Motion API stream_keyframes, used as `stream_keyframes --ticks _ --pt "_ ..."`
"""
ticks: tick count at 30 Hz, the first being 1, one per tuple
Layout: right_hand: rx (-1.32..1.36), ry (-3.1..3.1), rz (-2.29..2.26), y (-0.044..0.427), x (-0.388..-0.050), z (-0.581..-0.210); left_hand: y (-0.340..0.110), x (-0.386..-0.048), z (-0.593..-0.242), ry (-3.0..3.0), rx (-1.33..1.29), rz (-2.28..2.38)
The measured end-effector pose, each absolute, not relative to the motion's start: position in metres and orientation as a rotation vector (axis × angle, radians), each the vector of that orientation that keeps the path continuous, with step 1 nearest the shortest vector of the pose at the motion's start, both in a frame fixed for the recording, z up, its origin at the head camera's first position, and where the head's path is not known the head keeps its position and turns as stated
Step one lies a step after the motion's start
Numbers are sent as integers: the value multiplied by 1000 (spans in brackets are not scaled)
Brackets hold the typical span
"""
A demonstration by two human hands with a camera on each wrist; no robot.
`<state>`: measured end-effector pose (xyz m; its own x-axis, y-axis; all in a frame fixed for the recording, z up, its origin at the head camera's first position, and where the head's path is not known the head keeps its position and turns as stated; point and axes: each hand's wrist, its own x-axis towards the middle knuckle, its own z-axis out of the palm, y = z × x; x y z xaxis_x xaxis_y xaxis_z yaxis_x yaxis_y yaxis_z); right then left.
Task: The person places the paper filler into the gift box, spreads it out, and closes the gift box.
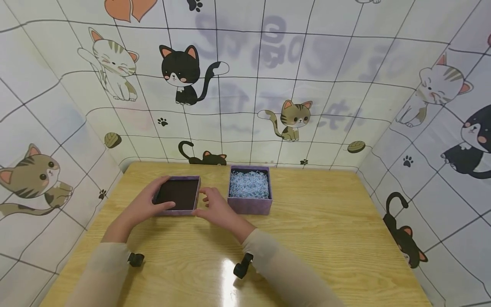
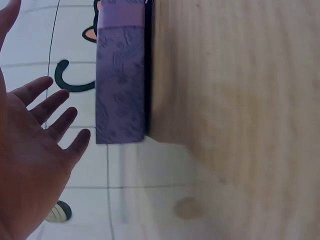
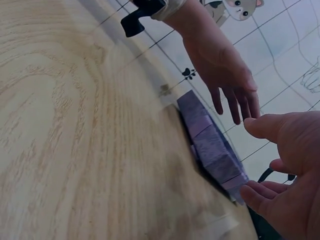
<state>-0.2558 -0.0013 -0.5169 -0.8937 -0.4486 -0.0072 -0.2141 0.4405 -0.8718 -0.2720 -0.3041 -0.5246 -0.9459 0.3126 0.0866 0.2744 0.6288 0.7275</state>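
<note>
A shallow purple tray-like box part (image 1: 178, 192) with a dark inside lies on the table at the left. My left hand (image 1: 142, 204) is at its left side, fingers spread towards the far corner and thumb over the front edge. In the left wrist view, the fingers (image 2: 55, 112) look straight and apart from the purple side wall (image 2: 120, 85). My right hand (image 1: 219, 209) is at the right side, fingers loosely bent beside the rim. From the right wrist view, its fingertips (image 3: 255, 192) are close to the wall's end; contact is hard to tell.
Right of the shallow part stands a deeper purple box (image 1: 250, 206) filled with pale blue shredded paper (image 1: 249, 184). The wooden table (image 1: 326, 230) meets a cat-patterned wall covering (image 1: 238, 94) at the back and sides. A black wrist device (image 1: 243, 266) sits on the right sleeve.
</note>
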Motion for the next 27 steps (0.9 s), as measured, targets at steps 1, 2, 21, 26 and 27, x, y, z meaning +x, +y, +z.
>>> stream_keyframes --ticks 1,2,21,26,27 --pt "-573 2457 -1433 -3 -257 -519 -307 -271 -526 2785 487 1236" --pt "-565 2462 -1428 -3 -258 -522 -309 -270 -528 2777 473 1235" --pt "-430 2409 -1513 -28 -279 -557 -352 -274 -553 2557 306 1299" --pt "-438 2422 -1481 -32 -283 -560 -353 -279 -554 2523 337 1270" --pt "-450 2423 -1486 -32 -284 -561 -352 -280 -554 2524 355 1265"
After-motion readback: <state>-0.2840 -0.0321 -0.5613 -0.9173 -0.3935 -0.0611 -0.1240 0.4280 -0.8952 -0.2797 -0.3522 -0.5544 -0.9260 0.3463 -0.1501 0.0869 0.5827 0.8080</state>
